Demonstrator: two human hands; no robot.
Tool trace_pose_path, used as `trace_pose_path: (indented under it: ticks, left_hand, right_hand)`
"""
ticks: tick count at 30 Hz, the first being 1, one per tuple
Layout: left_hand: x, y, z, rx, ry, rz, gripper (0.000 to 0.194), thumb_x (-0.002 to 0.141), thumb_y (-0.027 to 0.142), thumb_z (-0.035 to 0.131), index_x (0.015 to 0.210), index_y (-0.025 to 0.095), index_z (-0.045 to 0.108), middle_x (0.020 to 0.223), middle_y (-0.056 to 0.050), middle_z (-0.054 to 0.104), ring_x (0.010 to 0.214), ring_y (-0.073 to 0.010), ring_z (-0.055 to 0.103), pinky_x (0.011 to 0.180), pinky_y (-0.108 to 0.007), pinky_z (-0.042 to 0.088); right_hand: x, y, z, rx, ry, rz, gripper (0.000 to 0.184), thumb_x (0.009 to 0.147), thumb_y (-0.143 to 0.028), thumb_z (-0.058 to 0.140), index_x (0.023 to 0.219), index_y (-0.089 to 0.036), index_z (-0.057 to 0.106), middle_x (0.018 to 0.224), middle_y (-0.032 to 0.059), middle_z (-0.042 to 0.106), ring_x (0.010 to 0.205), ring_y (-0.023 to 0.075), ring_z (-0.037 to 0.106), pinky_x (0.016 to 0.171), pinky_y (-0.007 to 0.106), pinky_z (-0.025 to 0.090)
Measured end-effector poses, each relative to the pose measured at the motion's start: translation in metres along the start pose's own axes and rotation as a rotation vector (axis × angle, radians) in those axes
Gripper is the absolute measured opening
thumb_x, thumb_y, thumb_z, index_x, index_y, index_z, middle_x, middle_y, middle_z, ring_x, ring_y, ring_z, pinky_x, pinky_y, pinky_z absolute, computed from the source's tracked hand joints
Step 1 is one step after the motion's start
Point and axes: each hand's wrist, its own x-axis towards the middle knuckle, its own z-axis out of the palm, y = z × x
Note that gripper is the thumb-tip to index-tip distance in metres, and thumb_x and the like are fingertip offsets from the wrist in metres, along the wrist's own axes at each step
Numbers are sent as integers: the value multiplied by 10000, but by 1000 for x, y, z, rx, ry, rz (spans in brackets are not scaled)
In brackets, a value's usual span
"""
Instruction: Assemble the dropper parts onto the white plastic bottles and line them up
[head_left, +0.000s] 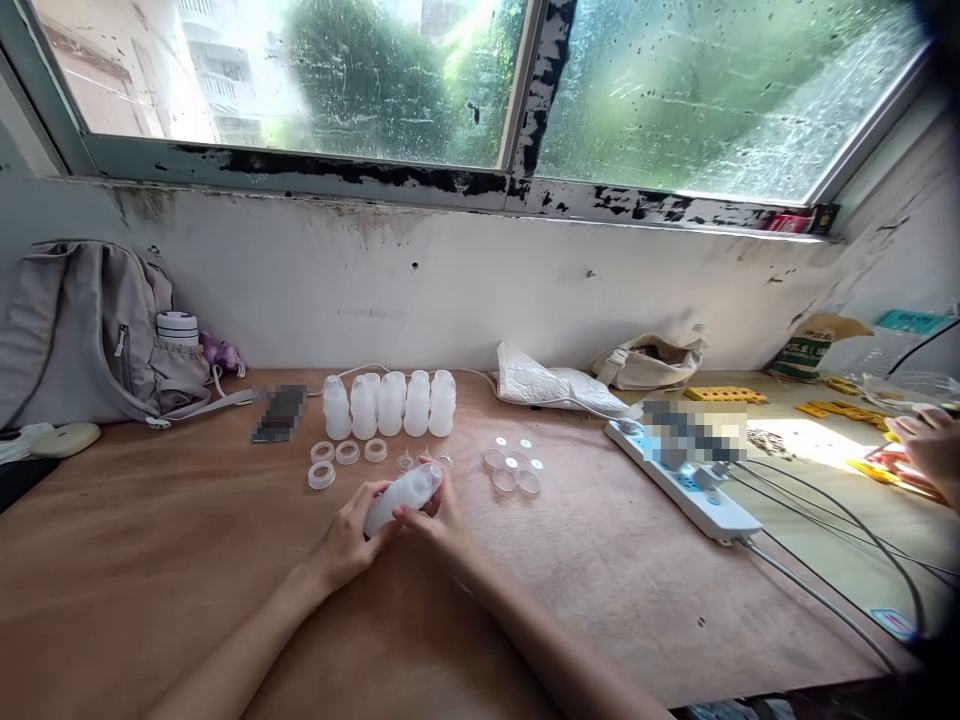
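A translucent white baby bottle (400, 500) is tilted between my hands, its narrower end up and to the right. My left hand (358, 528) is closed round its lower part. My right hand (441, 510) grips it near the upper end. Behind them several matching bottles (390, 404) stand upright in rows. White screw rings (347, 453) lie to the left of my hands. Small clear teats (405, 462) sit just behind the held bottle, partly hidden by it. Clear round discs (504, 480) and small white discs (512, 463) lie to the right.
A white power strip (682, 480) with plugs and cables crosses the right side. A grey backpack (90, 330) and a blurred flat dark object (280, 413) are at left. White padded packaging (551, 382) and a beige bag (649, 360) lie by the wall. Another person's hand (930, 450) is far right.
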Motion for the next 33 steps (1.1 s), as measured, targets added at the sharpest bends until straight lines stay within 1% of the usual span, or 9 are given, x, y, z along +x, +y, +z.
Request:
trace_pose_path:
  ticks: [5, 9, 13, 15, 17, 20, 23, 28, 33]
  left_hand:
    - [-2, -6, 12, -128, 39, -85, 270, 699, 296, 563, 906, 198, 419, 902, -47, 574, 804, -186, 586, 689, -290, 471]
    - [-1, -5, 20, -132, 12, -91, 303, 675, 274, 583, 923, 214, 419, 914, -41, 577, 854, -199, 577, 732, -314, 466]
    - [-2, -2, 22, -50, 17, -63, 444, 689, 299, 589, 1077, 228, 384, 1074, -69, 514, 1020, -215, 493, 871, -376, 408]
    - [-4, -1, 22, -9, 17, -69, 441, 716, 298, 563, 1110, 230, 375, 1111, -72, 487, 1053, -214, 468, 899, -386, 390]
    - [-5, 0, 21, 22, 15, -76, 385, 747, 275, 520, 1105, 228, 386, 1111, -73, 481, 1053, -213, 467, 897, -390, 395]
    - [-6, 1, 21, 72, 30, -42, 337, 762, 236, 482, 1090, 223, 408, 1102, -72, 483, 1059, -216, 461, 903, -395, 393]
    - [-5, -1, 22, 139, 58, 13, 297, 761, 204, 470, 1056, 219, 441, 1085, -67, 499, 1059, -219, 461, 917, -403, 383]
    - [0, -17, 18, 274, 132, 49, 262, 759, 187, 458, 1019, 217, 477, 1066, -68, 514, 1023, -222, 480, 864, -386, 420]
    - [7, -41, 3, 397, 249, 17, 255, 767, 197, 443, 1020, 213, 471, 1080, -68, 495, 1024, -218, 472, 870, -388, 406]
  right_hand:
    - [-7, 7, 6, -109, -87, -35, 397, 628, -293, 676, 956, -194, 476, 898, 34, 581, 825, 185, 560, 716, 298, 467]
    - [-12, 9, 7, -278, -50, -79, 359, 592, -270, 702, 890, -182, 521, 824, 22, 594, 757, 181, 551, 683, 294, 459]
    - [10, -17, -18, -243, 306, -140, 284, 661, -322, 639, 869, -164, 527, 828, 54, 610, 730, 177, 567, 665, 294, 461]
    - [40, -36, -43, -220, 585, -246, 308, 703, -361, 584, 913, -148, 512, 883, 88, 608, 774, 184, 571, 703, 310, 453]
    - [78, -49, -72, -263, 717, -326, 355, 706, -397, 558, 936, -132, 501, 913, 110, 603, 804, 195, 566, 723, 322, 443]
    - [132, -43, -112, -446, 702, -151, 410, 608, -423, 625, 882, -139, 513, 882, 102, 608, 824, 227, 558, 709, 333, 436]
    - [164, -14, -133, -697, 565, 80, 466, 537, -371, 665, 914, -175, 474, 887, 77, 601, 833, 244, 553, 695, 333, 430]
    - [184, 28, -135, -780, 509, 198, 464, 534, -324, 646, 920, -192, 428, 932, 95, 588, 899, 276, 545, 726, 344, 424]
    - [189, 44, -131, -782, 500, 262, 524, 564, -326, 627, 993, -162, 374, 1010, 155, 567, 951, 298, 538, 745, 351, 427]
